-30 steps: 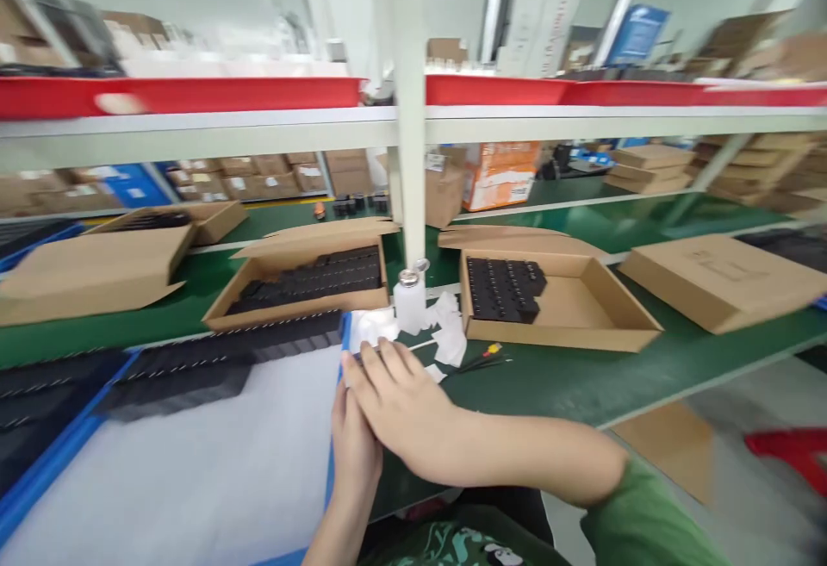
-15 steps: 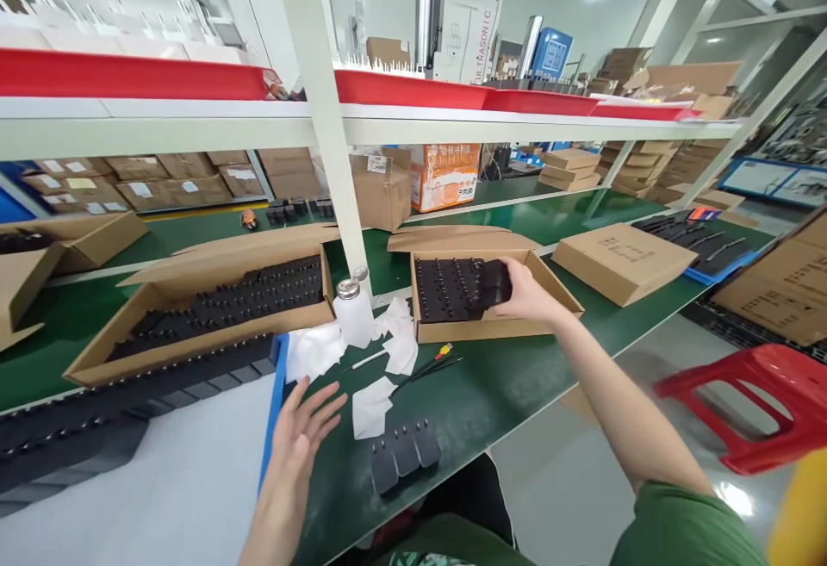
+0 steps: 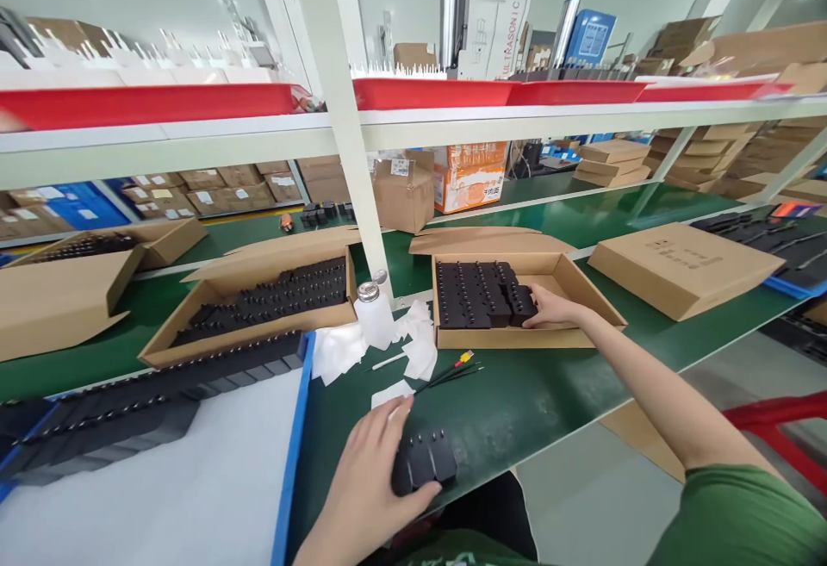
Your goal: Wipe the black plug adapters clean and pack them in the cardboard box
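Three black plug-like blocks (image 3: 423,460) with metal pins on top stand side by side near the front edge of the green table. My left hand (image 3: 371,471) curves over their left end, thumb in front and fingers apart behind; whether it touches them I cannot tell. Inside the right cardboard box (image 3: 517,339), my right hand (image 3: 550,306) has its fingers against a black block (image 3: 519,303) at the right end of the packed rows. Part of that block is covered by the fingers.
Left of the hands are a blue-edged tray (image 3: 294,454) with black blocks and another filled box (image 3: 251,331). A white bottle (image 3: 375,316), wipes (image 3: 339,351) and dark cables (image 3: 452,372) lie between the boxes. A closed carton (image 3: 685,264) sits at right; a post (image 3: 352,135) rises mid-table.
My left hand has moved right and down from beside the tray to the three blocks. My right hand has lowered its block into place beside the rows in the box. The view has shifted slightly.
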Tool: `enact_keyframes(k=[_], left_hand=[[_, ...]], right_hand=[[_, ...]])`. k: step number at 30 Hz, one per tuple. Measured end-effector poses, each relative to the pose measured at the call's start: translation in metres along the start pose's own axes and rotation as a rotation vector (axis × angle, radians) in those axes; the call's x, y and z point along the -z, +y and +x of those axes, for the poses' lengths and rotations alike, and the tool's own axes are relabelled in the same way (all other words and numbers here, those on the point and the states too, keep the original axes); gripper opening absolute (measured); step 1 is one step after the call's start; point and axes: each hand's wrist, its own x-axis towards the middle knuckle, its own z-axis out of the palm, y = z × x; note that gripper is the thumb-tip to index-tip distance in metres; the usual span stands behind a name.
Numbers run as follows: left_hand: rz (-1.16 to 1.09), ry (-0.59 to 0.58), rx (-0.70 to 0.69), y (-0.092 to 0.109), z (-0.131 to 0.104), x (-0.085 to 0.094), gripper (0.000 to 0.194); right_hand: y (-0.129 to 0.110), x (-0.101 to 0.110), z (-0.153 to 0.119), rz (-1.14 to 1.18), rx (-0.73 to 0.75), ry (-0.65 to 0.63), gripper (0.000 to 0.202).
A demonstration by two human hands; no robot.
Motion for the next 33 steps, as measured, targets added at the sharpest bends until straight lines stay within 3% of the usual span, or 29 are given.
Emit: enact_keyframes(k=[3, 6, 8, 11, 13, 15, 18, 21, 24, 26, 29, 33], left_hand=[[0.247, -0.232, -0.06, 0.015, 0.01, -0.005, 0.09], [0.248, -0.28, -0.03, 0.02, 0.018, -0.014, 0.083], [0.207, -0.265, -0.002, 0.018, 0.019, -0.02, 0.072], [0.085, -0.205, 0.036, 0.014, 0.017, -0.024, 0.059], [-0.053, -0.144, 0.063, 0.012, 0.015, -0.022, 0.057], [-0.224, -0.056, 0.108, 0.01, 0.012, -0.015, 0.057], [-0.523, 0.162, 0.234, 0.001, 0.0, 0.006, 0.061], [-0.863, 0.375, 0.388, -0.009, -0.018, 0.032, 0.065], [-1.189, 0.467, 0.487, -0.014, -0.031, 0.052, 0.077], [-1.371, 0.487, 0.514, -0.013, -0.034, 0.061, 0.076], [-1.585, 0.48, 0.525, -0.011, -0.034, 0.067, 0.07], [-1.777, 0.468, 0.551, -0.009, -0.032, 0.065, 0.064]], right_hand=[[-0.005, -0.002, 0.008, -0.036, -0.028, 0.002, 0.073], [-0.02, 0.0, 0.005, -0.064, -0.043, 0.026, 0.118], [-0.04, 0.004, -0.006, -0.087, -0.032, 0.097, 0.13], [-0.085, -0.001, -0.034, -0.111, 0.073, 0.263, 0.109], [-0.123, -0.017, -0.055, -0.104, 0.238, 0.342, 0.086], [-0.159, -0.042, -0.071, -0.104, 0.467, 0.333, 0.064], [-0.198, -0.095, -0.084, -0.142, 0.68, 0.151, 0.038], [-0.217, -0.161, -0.086, -0.18, 0.766, 0.022, 0.026], [-0.223, -0.221, -0.081, -0.196, 0.786, 0.042, 0.024], [-0.225, -0.243, -0.076, -0.175, 0.786, 0.09, 0.021], [-0.233, -0.237, -0.071, -0.091, 0.807, 0.176, 0.027], [-0.282, -0.18, -0.096, 0.104, 0.854, 0.396, 0.024]])
